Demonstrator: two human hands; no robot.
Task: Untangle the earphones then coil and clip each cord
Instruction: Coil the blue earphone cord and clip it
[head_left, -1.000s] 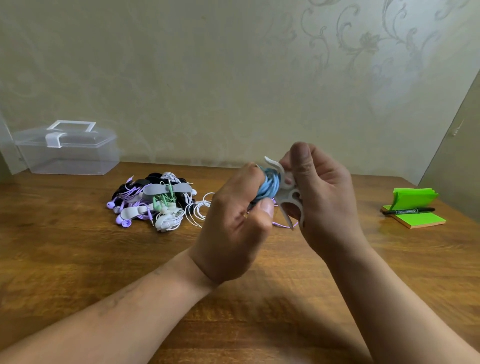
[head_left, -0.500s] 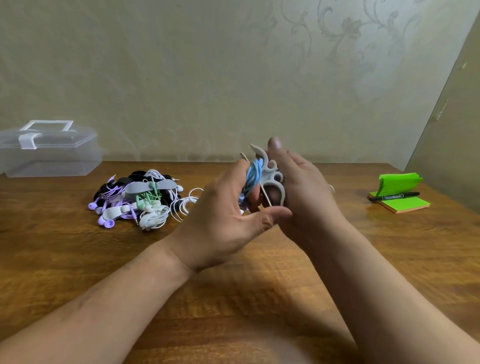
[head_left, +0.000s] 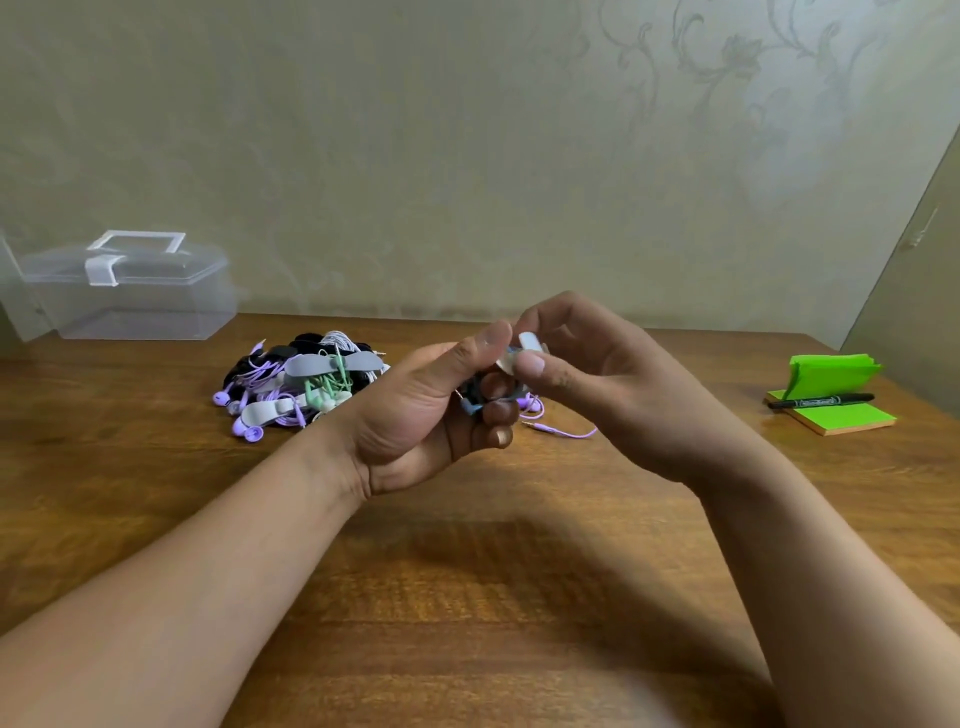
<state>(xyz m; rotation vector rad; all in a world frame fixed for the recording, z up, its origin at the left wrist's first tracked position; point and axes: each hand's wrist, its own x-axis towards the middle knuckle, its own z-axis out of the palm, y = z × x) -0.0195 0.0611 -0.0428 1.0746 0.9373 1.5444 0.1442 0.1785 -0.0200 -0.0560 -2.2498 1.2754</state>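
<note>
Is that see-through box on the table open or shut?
Shut. The lid lies flat on the clear box, and its white latch is folded down over the front edge.

The left hand (head_left: 410, 415) is held palm inward, fingers curled round a coiled cord (head_left: 470, 402); a clip (head_left: 530, 343) is pinched by the right hand (head_left: 613, 384).

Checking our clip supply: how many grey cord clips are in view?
3. One grey clip lies atop the earphone pile, a second clip at the pile's near-left edge, and a third clip is held between the left hand and right hand. More may be hidden.
</note>
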